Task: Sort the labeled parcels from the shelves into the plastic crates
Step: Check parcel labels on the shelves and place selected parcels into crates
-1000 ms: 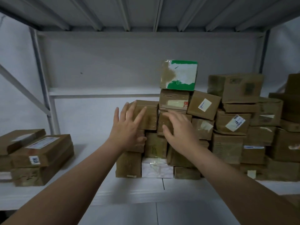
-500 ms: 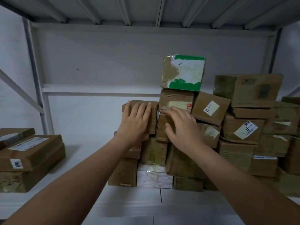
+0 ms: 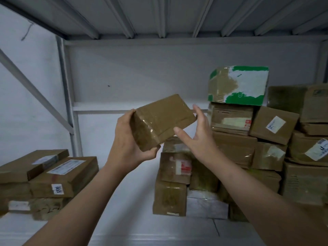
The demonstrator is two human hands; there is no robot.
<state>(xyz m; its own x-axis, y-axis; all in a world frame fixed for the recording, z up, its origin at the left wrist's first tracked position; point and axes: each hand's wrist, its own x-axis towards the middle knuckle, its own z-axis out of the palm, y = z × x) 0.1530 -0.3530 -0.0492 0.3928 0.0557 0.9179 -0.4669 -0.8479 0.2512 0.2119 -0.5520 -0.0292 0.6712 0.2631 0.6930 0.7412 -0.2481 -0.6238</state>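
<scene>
A small brown taped parcel (image 3: 161, 119) is held tilted in the air in front of the shelf, with no label showing on its visible faces. My left hand (image 3: 126, 144) grips its near-left end, thumb under the lower corner. My right hand (image 3: 197, 134) is at its right side, fingers straight, with the fingertips against the far end and the thumb touching the lower edge. Behind and to the right rises the stack of brown parcels (image 3: 232, 150), several with white labels. No plastic crate is in view.
A green-and-white box (image 3: 239, 86) tops the stack. A second, lower pile of flat labelled parcels (image 3: 49, 176) lies at the left. The white shelf board (image 3: 124, 226) runs under both piles. A metal upright (image 3: 68, 103) and a diagonal brace (image 3: 32, 89) stand at the left.
Both hands were pressed on parcels in the stack. Now the left hand has lifted one small parcel off the stack's top left, up and towards me, with the right hand alongside it.
</scene>
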